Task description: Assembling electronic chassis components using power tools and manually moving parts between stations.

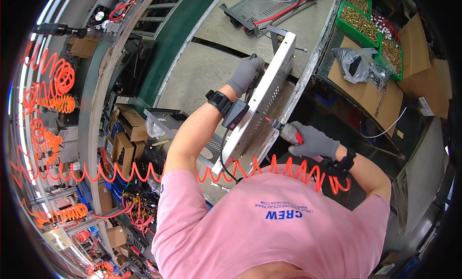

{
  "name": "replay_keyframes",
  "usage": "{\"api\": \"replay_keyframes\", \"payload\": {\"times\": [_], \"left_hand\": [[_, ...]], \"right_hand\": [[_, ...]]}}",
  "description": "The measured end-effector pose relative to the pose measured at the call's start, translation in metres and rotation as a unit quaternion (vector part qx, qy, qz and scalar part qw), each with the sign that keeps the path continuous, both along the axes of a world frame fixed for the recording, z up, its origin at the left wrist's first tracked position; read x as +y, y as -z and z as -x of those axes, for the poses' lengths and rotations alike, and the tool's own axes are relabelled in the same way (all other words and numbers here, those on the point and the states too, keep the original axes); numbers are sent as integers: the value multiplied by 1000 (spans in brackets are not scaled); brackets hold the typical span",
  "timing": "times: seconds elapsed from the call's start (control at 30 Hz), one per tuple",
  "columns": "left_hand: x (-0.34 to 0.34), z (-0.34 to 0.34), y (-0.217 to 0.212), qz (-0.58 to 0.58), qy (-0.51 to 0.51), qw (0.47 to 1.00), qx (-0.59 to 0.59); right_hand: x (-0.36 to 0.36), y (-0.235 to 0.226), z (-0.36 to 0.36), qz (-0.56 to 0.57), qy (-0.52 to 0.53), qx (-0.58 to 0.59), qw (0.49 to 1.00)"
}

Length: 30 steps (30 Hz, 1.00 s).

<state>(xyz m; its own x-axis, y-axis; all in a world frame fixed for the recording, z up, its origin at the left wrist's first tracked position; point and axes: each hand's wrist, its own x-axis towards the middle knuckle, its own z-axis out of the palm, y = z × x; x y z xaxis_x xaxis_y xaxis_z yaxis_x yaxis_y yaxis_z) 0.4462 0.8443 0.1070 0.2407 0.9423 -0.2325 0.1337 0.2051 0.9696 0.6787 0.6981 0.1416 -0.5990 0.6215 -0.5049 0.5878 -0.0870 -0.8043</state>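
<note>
A white-edged metal chassis [260, 103] with vent holes stands on its edge in front of me, tilted, on the workbench. At its left side my left hand [245, 76], in a grey glove, is closed round a black part, mostly hidden by the fingers. A black cable [222, 154] hangs from the chassis below my left wrist. My right hand [315, 142], also gloved, grips a power screwdriver [289, 133]. The driver's bit points at the perforated right face of the chassis; whether it touches I cannot tell. An orange coiled hose [288, 170] stretches across my front toward the right hand.
Another metal chassis [269, 14] with a red tube lies at the far end of the bench [192, 72]. Green bins [358, 26] of brass fittings, a clear plastic bag [353, 62] and a cardboard box [423, 62] are at the right. More orange coiled hoses [62, 79] hang at the left.
</note>
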Motion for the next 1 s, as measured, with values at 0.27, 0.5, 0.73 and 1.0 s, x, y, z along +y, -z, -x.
{"api": "replay_keyframes", "payload": {"times": [0.27,0.5,0.73,1.0], "left_hand": [[0,-8,-4,72,-86,993,-19],[-3,-9,-18,60,-33,995,74],[-2,-9,-12,95,-70,993,26],[-2,-9,-13,61,-37,995,69]], "right_hand": [[8,-10,0,-7,-27,-42,999],[4,-8,1,-33,-16,-43,998],[4,-9,0,-72,-13,-33,997],[5,-17,2,-67,-34,-77,994]]}}
